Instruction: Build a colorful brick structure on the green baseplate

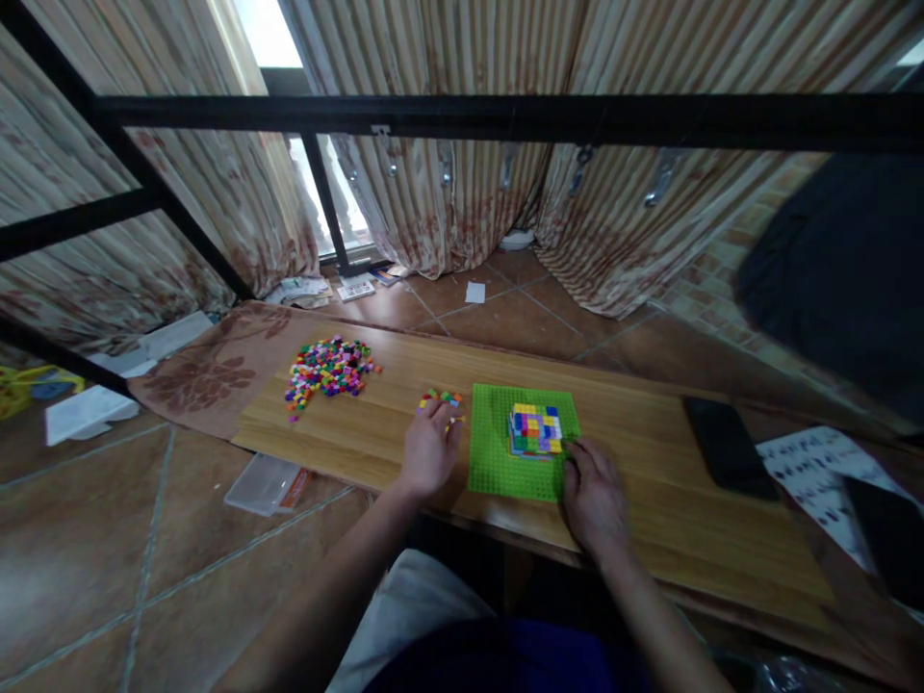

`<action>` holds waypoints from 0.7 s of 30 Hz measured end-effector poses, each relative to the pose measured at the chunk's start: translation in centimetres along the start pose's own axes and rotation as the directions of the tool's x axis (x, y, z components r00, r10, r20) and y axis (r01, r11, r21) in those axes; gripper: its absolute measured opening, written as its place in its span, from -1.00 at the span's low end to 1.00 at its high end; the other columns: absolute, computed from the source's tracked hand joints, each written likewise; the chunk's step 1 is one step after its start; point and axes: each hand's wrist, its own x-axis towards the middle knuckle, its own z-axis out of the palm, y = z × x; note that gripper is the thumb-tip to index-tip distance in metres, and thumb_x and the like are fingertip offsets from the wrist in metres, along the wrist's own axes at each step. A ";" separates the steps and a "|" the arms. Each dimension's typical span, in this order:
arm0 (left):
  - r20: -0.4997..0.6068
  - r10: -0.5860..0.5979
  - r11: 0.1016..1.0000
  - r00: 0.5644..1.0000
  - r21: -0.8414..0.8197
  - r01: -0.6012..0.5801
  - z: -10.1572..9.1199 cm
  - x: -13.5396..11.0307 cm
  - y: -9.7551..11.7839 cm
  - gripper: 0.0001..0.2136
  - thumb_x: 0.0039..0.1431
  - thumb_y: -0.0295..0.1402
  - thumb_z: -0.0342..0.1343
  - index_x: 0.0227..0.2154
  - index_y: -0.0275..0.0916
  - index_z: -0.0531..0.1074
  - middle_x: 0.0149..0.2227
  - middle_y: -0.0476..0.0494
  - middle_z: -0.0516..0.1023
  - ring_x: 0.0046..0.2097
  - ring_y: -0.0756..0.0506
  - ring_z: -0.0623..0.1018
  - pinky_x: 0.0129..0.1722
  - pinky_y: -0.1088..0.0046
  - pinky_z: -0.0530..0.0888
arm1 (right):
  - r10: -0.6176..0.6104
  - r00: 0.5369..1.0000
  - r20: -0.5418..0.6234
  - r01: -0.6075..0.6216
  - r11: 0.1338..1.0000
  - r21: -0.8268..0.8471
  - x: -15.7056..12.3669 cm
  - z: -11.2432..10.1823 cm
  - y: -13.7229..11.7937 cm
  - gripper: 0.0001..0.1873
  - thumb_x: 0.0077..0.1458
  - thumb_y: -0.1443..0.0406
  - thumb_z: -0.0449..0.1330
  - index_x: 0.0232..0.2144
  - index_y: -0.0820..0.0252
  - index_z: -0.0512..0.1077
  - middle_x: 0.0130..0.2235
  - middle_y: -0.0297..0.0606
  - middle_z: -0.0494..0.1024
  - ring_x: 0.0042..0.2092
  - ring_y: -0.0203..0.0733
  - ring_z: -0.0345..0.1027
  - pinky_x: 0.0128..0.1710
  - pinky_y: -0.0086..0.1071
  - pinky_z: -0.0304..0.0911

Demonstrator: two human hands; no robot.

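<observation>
A green studded baseplate [491, 472] lies on the wooden table. On it stands a low block of stacked multicoloured toy bricks [535, 429]. Left of the plate, my left hand [429, 452] reaches over a small group of loose bricks [440, 396], thumb and fingers apart, its fingertips among them. My right hand [596, 491] rests over the plate's right edge, its bent fingertips close against the right side of the stacked block. Whatever may be between those fingertips is too small to make out.
A larger heap of mixed bricks [332, 368] lies at the table's left. On the right are a black phone [728, 448], a printed sheet [815, 481] and another dark device [887, 539]. A clear plastic lid [261, 484] is on the floor. A black metal frame [462, 117] crosses ahead.
</observation>
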 end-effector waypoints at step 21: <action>0.126 0.041 0.980 0.991 -0.199 -0.015 3.9 0.4 5.7 -0.76 0.14 -0.52 0.11 -0.13 -0.18 0.40 -0.20 -0.07 0.58 -0.17 -0.07 0.58 -0.12 0.37 0.51 | 0.018 0.999 0.027 -0.018 1.000 0.004 0.1 -0.3 -0.4 -0.59 0.28 0.25 -0.09 0.01 0.30 0.41 0.10 0.01 0.43 0.11 0.02 0.27 0.13 -0.04 0.21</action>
